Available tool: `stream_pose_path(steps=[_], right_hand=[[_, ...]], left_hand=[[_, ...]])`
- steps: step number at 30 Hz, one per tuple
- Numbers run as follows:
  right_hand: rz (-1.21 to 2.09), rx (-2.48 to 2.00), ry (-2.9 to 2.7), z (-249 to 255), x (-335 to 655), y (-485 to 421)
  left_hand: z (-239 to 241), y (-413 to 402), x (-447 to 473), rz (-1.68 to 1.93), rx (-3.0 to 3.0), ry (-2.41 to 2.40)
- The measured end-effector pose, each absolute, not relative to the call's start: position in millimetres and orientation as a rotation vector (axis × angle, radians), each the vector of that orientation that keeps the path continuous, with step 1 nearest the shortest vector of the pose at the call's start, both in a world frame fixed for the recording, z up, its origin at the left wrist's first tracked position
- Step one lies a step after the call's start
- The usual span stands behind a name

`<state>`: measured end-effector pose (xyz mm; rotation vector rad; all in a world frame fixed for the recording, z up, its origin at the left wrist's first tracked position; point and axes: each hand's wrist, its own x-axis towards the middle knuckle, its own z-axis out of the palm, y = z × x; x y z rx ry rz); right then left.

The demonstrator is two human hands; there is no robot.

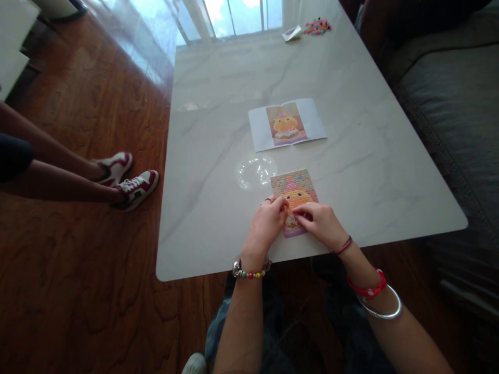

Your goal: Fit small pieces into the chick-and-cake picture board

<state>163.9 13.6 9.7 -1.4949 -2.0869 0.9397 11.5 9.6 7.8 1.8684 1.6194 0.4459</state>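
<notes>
Apparently, the work is well along: the small rectangular panel with a brick-like grid and an orange pumpkin-like figure in a pink party hat (297,198) shows its picture over all the surface that can be seen. It lies flat near the close edge of the white marble-patterned table (210,192). The person's left hand (267,221) and right hand (322,221) meet over its lower half, thumbs and fingers drawn in close together; whether either pinches a loose piece cannot be told. Whatever remains seems to be in that covered part, though the fingers hide how much. Just beyond lies a creased white paper sheet printed with a matching figure (287,124). At the far end, a scattered heap of small multicoloured pieces (318,26) sits apart, beside a folded white paper (292,34).
</notes>
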Motion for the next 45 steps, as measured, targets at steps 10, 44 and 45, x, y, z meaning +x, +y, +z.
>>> stream_pose_path(steps=[10,44,45], right_hand=[[0.995,-1.520,-2.047,10.3,163.4,12.2],[0.967,-1.311,-2.306,7.9,198.0,25.6],[0.962,-1.327,-2.299,8.7,199.2,26.1]], left_hand=[[8.0,9.8,12.1,0.453,1.869,1.621],[10.2,9.7,12.3,0.470,1.881,1.603],[10.3,9.8,12.4,0.467,1.883,1.602]])
